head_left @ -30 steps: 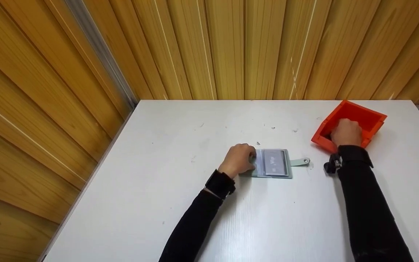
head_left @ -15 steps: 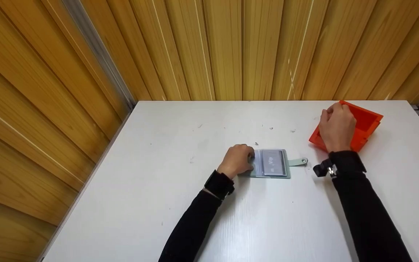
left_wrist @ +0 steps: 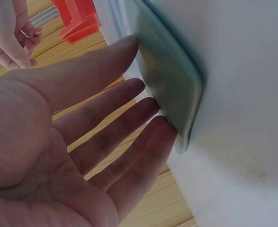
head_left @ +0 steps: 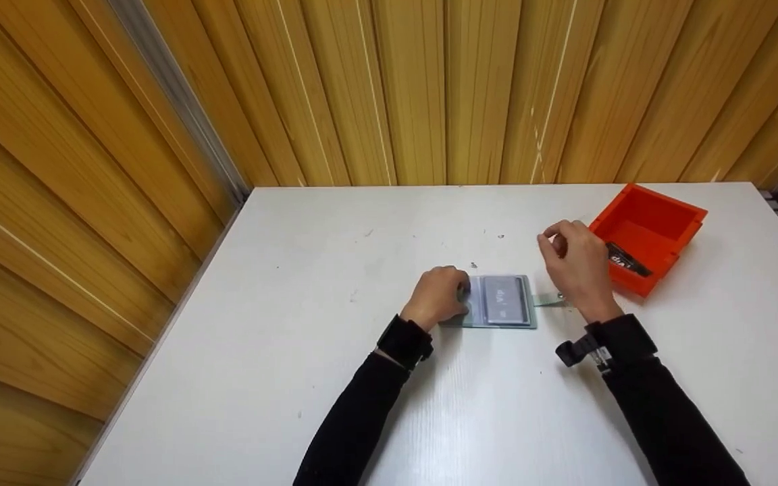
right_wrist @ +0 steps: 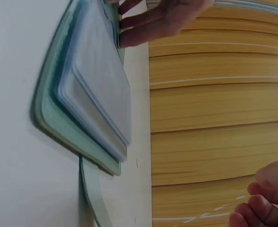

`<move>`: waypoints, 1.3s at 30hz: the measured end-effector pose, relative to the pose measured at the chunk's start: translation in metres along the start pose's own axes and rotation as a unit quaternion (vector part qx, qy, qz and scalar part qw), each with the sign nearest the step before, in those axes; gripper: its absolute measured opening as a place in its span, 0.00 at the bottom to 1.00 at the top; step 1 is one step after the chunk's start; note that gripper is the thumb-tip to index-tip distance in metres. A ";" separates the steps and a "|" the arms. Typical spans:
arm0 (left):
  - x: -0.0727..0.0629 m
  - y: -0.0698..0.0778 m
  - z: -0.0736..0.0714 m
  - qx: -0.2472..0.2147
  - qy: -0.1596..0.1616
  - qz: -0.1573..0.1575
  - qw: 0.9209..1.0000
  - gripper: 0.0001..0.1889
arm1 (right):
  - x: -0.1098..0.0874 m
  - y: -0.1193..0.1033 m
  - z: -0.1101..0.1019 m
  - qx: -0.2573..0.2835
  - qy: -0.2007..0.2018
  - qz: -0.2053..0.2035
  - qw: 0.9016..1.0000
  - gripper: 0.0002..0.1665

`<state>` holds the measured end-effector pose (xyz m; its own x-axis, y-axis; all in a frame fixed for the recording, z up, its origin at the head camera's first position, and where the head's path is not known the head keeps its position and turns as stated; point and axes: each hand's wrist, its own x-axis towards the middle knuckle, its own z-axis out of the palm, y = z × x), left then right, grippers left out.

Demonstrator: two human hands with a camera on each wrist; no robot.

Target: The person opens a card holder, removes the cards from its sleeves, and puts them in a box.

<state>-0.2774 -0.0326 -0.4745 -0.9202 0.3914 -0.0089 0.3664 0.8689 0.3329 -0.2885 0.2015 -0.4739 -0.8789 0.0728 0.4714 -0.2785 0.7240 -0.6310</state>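
The left hand (head_left: 437, 297) presses straight fingers (left_wrist: 129, 101) on the open wallet (head_left: 500, 302), while the right hand (head_left: 578, 266) hovers above its strap (head_left: 546, 300), fingers curled, holding nothing.

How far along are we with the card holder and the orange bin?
Done: the card holder lies open, left hand pressing its left side. In hand: right hand sits between holder and orange bin; any card in its fingers is hidden. Left: a dark card remains in the bin.
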 end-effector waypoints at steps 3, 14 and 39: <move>0.000 -0.001 -0.001 0.004 0.004 0.004 1.000 0.17 | -0.007 -0.002 0.007 0.000 -0.065 -0.016 0.998 0.13; 0.000 -0.001 -0.003 0.014 0.005 0.005 1.000 0.17 | -0.018 0.010 0.018 -0.035 -0.296 -0.028 0.954 0.41; -0.002 -0.001 0.000 0.006 0.009 0.016 1.000 0.17 | -0.022 0.011 0.024 0.006 -0.252 -0.009 0.968 0.09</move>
<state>-0.2762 -0.0338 -0.4747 -0.9104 0.4133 0.0191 0.3969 0.8595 0.3221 -0.2816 0.1911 -0.5056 -0.9503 -0.2859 0.1231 -0.2969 0.7137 -0.6344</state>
